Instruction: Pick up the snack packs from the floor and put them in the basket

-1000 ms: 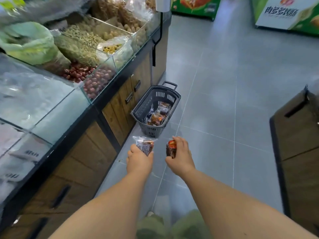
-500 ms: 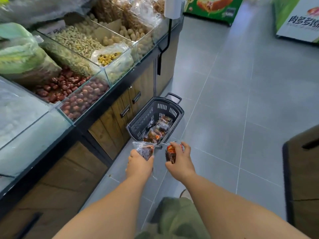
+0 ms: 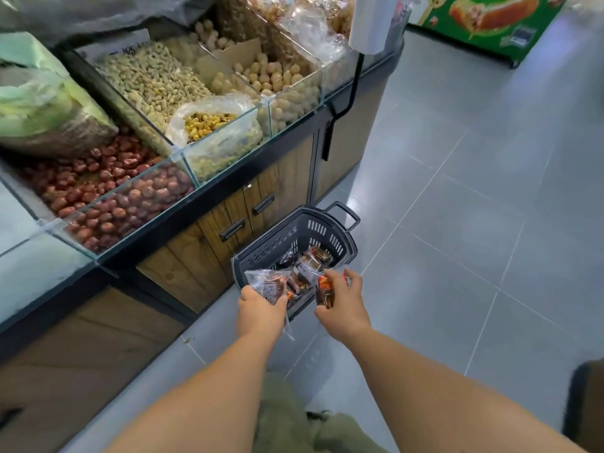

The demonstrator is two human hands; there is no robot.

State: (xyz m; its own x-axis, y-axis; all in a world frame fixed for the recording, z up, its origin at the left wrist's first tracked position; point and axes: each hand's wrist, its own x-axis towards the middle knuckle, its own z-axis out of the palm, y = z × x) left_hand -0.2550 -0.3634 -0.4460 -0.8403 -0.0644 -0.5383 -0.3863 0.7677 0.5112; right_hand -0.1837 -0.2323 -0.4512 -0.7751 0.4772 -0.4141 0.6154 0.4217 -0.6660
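Note:
A dark grey plastic basket (image 3: 284,238) stands on the grey tiled floor against the counter, with several snack packs (image 3: 313,259) lying inside. My left hand (image 3: 260,308) grips a clear snack pack with a dark label (image 3: 269,284), held just over the basket's near rim. My right hand (image 3: 344,304) holds a red and brown snack pack (image 3: 324,291) at the same near edge, a little to the right. The basket's near wall is hidden behind both hands.
A long counter (image 3: 209,240) with wooden doors runs along the left, topped by glass bins of red dates (image 3: 108,191), peanuts and nuts. A roll of plastic bags (image 3: 371,21) hangs on a black post. A green freezer (image 3: 490,24) stands far right. Another cabinet's corner (image 3: 585,403) sits at right.
I have walked closer to the basket. Both hands, each still holding its pack, have moved forward from short of the basket to over its near rim.

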